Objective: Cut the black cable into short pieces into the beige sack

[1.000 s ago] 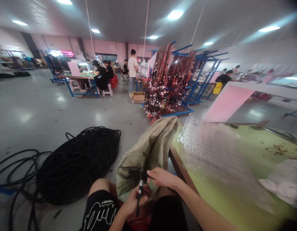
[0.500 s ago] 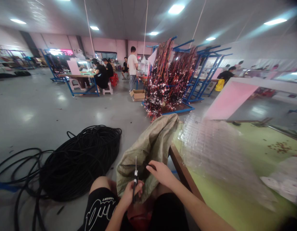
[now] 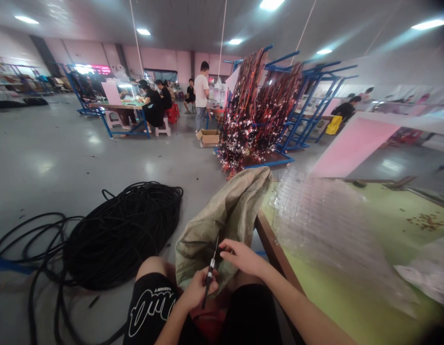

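My left hand [image 3: 200,286] is closed around a slim black cable-like piece [image 3: 208,280] with white bands and a thin, pale, pointed end. That end slants up and to the right, close to the fingertips of my right hand [image 3: 239,256]. My right thumb and fingers are drawn together; whatever they pinch is too small or hidden to make out. Both hands are above my lap, in front of the open mouth of a crumpled olive-beige woven sack [image 3: 207,227]. The sack stands between my knees and leans against the table corner; its contents are in shadow.
A large coil of black cable [image 3: 121,235] lies on the floor at left. On my right, a green-topped table [image 3: 380,201] carries clear plastic trays [image 3: 315,215] and small brown bits [image 3: 425,221]. Ahead, a blue rack [image 3: 286,158] holds hanging wire bundles [image 3: 239,115]. Several people work farther back.
My left hand has moved slightly right, and the black piece has tilted from nearly upright toward my right fingertips. The right hand stays almost in place. The whole view has shifted a little.
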Demonstrator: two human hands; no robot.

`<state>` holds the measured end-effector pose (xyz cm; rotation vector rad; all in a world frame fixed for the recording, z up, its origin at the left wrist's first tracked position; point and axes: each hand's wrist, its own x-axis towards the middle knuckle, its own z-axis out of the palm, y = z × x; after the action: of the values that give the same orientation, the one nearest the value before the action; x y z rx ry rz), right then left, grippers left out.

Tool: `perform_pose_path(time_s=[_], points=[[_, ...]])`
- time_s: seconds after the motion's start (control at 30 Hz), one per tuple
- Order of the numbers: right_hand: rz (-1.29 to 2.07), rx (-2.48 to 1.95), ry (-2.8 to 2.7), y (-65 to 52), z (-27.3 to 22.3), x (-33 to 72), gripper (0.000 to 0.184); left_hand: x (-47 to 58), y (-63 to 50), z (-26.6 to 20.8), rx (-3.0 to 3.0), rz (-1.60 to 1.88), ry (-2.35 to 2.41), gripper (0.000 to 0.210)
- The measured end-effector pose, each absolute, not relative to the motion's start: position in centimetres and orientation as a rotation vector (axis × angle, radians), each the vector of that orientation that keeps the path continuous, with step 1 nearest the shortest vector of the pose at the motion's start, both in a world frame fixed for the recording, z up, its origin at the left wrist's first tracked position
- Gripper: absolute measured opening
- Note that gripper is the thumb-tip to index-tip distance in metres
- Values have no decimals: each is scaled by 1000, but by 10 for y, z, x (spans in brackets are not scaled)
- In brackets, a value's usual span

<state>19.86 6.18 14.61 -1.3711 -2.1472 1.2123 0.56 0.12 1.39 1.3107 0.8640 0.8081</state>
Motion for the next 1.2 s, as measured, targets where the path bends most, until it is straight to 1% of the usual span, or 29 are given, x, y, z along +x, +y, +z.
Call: perform_pose_path(time_s=[0.1, 0.17, 0.3, 0.37, 0.47, 0.53, 0.63, 0.77, 0.9, 0.93, 1.0, 1.1, 1.2], points=[[1095, -1371, -2144, 63, 142, 199, 25, 4, 1, 16, 1366, 774, 875, 56], [1075, -1351, -2172, 64, 141, 198, 26, 4, 1, 19, 1389, 761, 897, 56], [1213, -1309, -2191, 65, 143, 199, 27, 3, 0, 24, 1396, 777, 939, 53], [1218, -1304, -2170, 64, 144, 200, 24, 3, 1, 24, 1404, 786, 920, 53], [1271, -1438, -2096, 63, 144, 200, 22, 2, 3, 20, 1418, 793, 925, 52], [1331, -1502, -2094, 62, 143, 200, 26, 1, 4, 16, 1455, 777, 941, 51], [1386, -1473, -2134, 62, 142, 201, 31, 0, 4, 15, 1506, 750, 961, 47], [1338, -1371, -2128, 64, 141, 204, 24, 0, 5, 17, 1468, 757, 972, 43], [1439, -1453, -2057, 67, 144, 210, 21, -4, 10, 16, 1380, 839, 1026, 46], [1409, -1494, -2062, 68, 145, 211, 18, -5, 11, 15, 1362, 845, 1043, 47], [1245, -1559, -2123, 69, 146, 213, 15, -8, 13, 14, 1324, 822, 1069, 49], [1076, -1607, -2223, 71, 144, 214, 27, -11, 13, 14, 1284, 766, 1060, 50], [1129, -1604, -2245, 73, 142, 212, 44, -13, 12, 16, 1272, 729, 963, 48]])
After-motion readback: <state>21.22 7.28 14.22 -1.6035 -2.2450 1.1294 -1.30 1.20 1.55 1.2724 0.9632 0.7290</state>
